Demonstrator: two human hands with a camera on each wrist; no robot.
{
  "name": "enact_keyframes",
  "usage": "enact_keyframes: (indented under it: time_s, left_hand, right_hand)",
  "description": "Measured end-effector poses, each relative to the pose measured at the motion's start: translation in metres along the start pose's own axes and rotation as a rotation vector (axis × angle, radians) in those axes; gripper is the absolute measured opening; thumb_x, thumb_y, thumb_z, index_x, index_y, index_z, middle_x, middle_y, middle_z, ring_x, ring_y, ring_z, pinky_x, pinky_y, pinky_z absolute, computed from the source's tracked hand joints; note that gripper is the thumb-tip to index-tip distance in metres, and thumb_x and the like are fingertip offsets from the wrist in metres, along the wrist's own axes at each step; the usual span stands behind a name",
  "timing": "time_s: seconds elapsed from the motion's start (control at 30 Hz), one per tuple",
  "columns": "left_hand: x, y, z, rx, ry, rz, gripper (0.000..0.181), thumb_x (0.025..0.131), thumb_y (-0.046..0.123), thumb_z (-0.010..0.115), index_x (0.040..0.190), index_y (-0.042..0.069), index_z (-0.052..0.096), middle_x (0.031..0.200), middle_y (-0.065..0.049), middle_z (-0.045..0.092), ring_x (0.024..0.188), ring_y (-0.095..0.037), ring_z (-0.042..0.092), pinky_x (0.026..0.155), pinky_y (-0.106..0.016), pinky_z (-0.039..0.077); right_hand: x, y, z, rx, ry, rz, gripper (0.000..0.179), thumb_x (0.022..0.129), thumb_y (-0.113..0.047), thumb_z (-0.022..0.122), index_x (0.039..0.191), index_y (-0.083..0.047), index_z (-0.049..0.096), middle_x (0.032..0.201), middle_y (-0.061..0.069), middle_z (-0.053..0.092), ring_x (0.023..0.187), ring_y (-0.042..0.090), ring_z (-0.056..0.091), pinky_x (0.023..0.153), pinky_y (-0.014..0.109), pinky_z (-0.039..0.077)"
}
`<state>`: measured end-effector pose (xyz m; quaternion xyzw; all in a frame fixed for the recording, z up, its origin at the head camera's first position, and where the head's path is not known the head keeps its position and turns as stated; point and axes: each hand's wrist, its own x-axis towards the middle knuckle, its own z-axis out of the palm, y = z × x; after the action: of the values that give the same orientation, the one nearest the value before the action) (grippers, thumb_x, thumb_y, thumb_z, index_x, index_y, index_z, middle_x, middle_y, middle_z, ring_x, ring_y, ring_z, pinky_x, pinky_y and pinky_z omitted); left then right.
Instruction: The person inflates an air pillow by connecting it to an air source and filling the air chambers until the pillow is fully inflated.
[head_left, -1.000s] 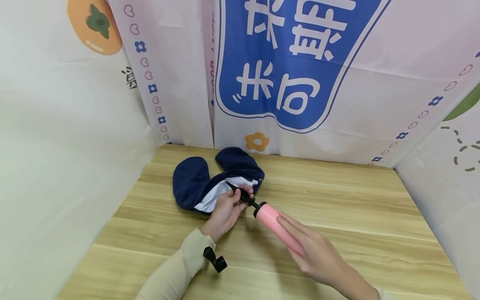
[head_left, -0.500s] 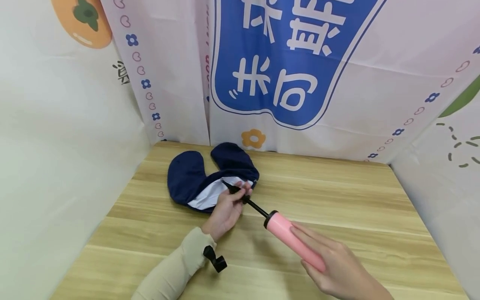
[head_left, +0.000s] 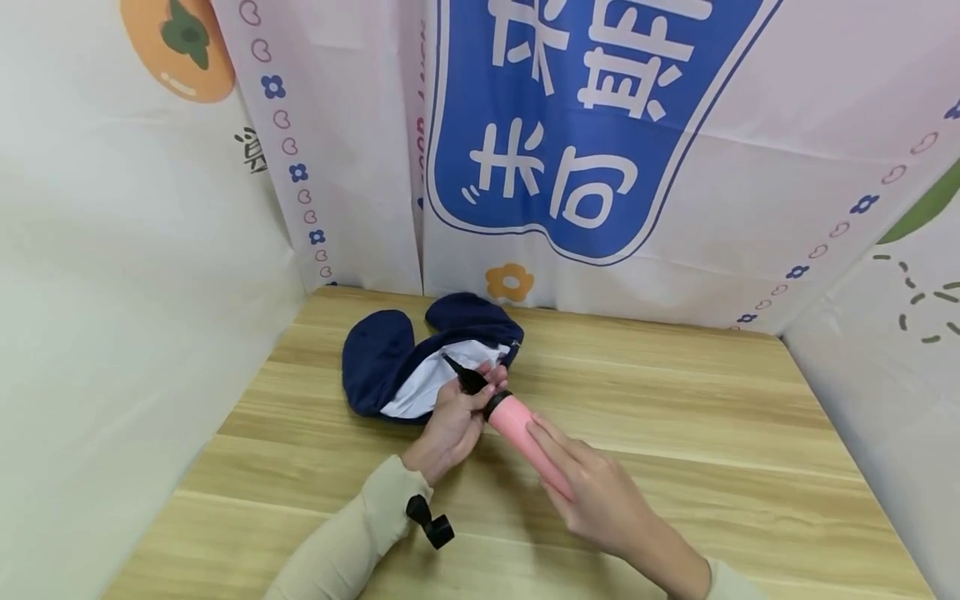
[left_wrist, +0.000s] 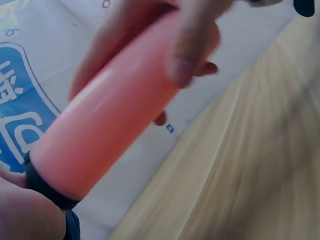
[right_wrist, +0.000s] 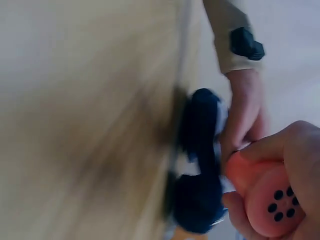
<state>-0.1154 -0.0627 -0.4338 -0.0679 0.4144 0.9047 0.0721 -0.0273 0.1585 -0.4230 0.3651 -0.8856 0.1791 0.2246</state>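
A navy U-shaped neck pillow [head_left: 377, 362] lies toward the back left of the table, its cover unzipped along the near curve. White lining or an inner bladder [head_left: 416, 392] shows through that opening. My left hand [head_left: 450, 425] pinches the black front end of a pink hand pump [head_left: 517, 433], and the black nozzle [head_left: 468, 379] points into the white part. Whether the tip sits in a valve, I cannot tell. My right hand [head_left: 600, 496] grips the pump's pink barrel, pushed up close to the left hand. Holes in the barrel's rear end [right_wrist: 282, 205] show in the right wrist view.
The wood-grain table [head_left: 712, 433] extends to the right of the pillow. Printed white cloth [head_left: 750, 208] hangs behind it and along both sides. A small black camera mount [head_left: 431, 521] sits on the left wrist.
Half a second ago the barrel was drawn back toward me with a long stretch of black rod showing. Now the right hand has pushed it forward, and the rod is hidden.
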Motion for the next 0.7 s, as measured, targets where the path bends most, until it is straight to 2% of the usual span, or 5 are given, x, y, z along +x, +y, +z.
enact_keyframes:
  time_s: [0.2,0.33,0.47,0.57,0.7]
  left_hand:
    - [0.011,0.003,-0.010,-0.055,0.016,-0.010,0.036,0.099,-0.023,0.044,0.131,-0.007,0.047,0.102,-0.004,0.074,0.098,-0.011,0.073,0.092,-0.023,0.060]
    - [0.018,0.003,-0.016,-0.100,0.040,-0.002,0.031,0.099,-0.023,0.044,0.124,-0.006,0.048,0.098,-0.005,0.075,0.095,-0.011,0.074,0.089,-0.023,0.061]
    - [0.022,0.001,-0.018,-0.122,0.056,0.021,0.026,0.098,-0.024,0.047,0.113,-0.003,0.050,0.095,-0.006,0.075,0.094,-0.013,0.074,0.088,-0.023,0.061]
    - [0.017,-0.005,-0.014,-0.096,0.033,-0.011,0.024,0.097,-0.022,0.050,0.109,-0.001,0.050,0.095,-0.006,0.075,0.095,-0.014,0.074,0.092,-0.024,0.061]
    - [0.003,-0.015,-0.008,-0.053,0.017,-0.069,0.021,0.100,-0.018,0.050,0.110,0.000,0.049,0.096,-0.003,0.075,0.096,-0.011,0.073,0.094,-0.023,0.059]
  right_hand:
    - [-0.025,0.008,-0.018,0.066,-0.085,0.012,0.090,0.079,-0.011,0.087,0.160,-0.016,0.047,0.161,0.005,0.054,0.125,0.025,0.070,0.097,0.042,0.062]
    - [-0.042,0.014,-0.044,0.097,-0.144,0.034,0.087,0.082,-0.010,0.085,0.160,-0.017,0.047,0.161,0.002,0.054,0.133,0.021,0.066,0.111,0.022,0.050]
    - [-0.055,0.017,-0.064,0.161,-0.136,0.072,0.084,0.082,-0.006,0.085,0.158,-0.017,0.050,0.157,0.001,0.058,0.137,0.013,0.062,0.115,0.006,0.033]
    - [-0.055,0.013,-0.061,0.132,-0.094,0.070,0.081,0.081,-0.009,0.083,0.155,-0.017,0.054,0.154,0.000,0.061,0.133,0.012,0.065,0.111,0.008,0.042]
    - [-0.040,0.008,-0.034,0.020,-0.015,0.024,0.079,0.075,-0.014,0.083,0.150,-0.016,0.060,0.148,0.002,0.066,0.116,0.020,0.075,0.093,0.028,0.062]
